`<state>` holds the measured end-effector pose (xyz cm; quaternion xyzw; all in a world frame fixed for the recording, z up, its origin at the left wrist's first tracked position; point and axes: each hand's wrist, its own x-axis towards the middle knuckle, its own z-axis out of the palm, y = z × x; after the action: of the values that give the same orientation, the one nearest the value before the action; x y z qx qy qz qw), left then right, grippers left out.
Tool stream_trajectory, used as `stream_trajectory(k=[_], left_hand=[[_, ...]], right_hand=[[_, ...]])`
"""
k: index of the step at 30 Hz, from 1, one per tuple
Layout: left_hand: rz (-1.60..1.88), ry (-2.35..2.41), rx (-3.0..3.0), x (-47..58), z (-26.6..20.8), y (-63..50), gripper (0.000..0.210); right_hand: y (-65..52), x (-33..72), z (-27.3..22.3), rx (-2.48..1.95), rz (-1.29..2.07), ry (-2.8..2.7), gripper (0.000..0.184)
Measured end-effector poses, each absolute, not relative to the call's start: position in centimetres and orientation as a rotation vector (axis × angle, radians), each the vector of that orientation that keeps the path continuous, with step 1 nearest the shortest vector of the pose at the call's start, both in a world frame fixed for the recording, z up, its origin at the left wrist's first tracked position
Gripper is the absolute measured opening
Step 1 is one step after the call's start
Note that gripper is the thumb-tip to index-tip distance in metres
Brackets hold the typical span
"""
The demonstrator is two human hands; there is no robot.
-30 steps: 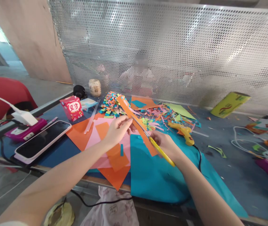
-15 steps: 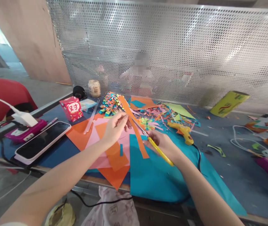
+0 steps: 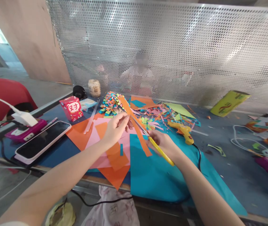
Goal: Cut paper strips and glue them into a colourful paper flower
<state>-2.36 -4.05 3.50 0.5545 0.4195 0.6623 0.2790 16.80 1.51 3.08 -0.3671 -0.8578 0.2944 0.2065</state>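
Note:
Between the fingertips of my left hand [image 3: 118,127] is an orange paper strip [image 3: 145,147], pinched near its middle, with one end pointing up and away and the other hanging toward me. My right hand [image 3: 163,142] grips a pair of yellow-handled scissors [image 3: 158,147], whose blades lie along the strip and reach toward my left fingertips. Beneath both hands are a blue paper sheet [image 3: 157,179], pink paper [image 3: 96,138] and orange paper [image 3: 115,180]. Behind the strip sits a fringed multicoloured paper bundle [image 3: 111,103], and a small green fringed paper piece [image 3: 147,122] lies nearby.
A yellow glue gun [image 3: 182,131] lies right of my right hand, beside heaped paper scraps [image 3: 157,112]. On the left are a phone [image 3: 43,139], a purple power strip [image 3: 25,131] and a red box [image 3: 71,108]. A perforated metal screen [image 3: 171,53] stands behind, with a person visible through it.
The lower end of the orange strip has swung slightly to the right and up. Both hands stay nearly where they were, still holding the strip and the scissors.

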Motion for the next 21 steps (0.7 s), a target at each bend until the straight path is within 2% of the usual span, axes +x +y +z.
stream_trajectory(k=[6,13,21], left_hand=[[1.747,1.169,1.499,-2.32,3.37,-4.06,0.025],[1.758,1.169,1.496,-2.31,3.38,-4.0,0.027],[1.649,1.238,1.569,-2.28,3.38,-4.47,0.028]], right_hand=[[1.53,16.76,3.02,-1.016,0.764,-2.391,0.037],[1.57,16.85,2.8,-1.014,0.797,-2.387,0.026],[1.56,16.68,3.1,-0.976,0.778,-2.374,0.03]])
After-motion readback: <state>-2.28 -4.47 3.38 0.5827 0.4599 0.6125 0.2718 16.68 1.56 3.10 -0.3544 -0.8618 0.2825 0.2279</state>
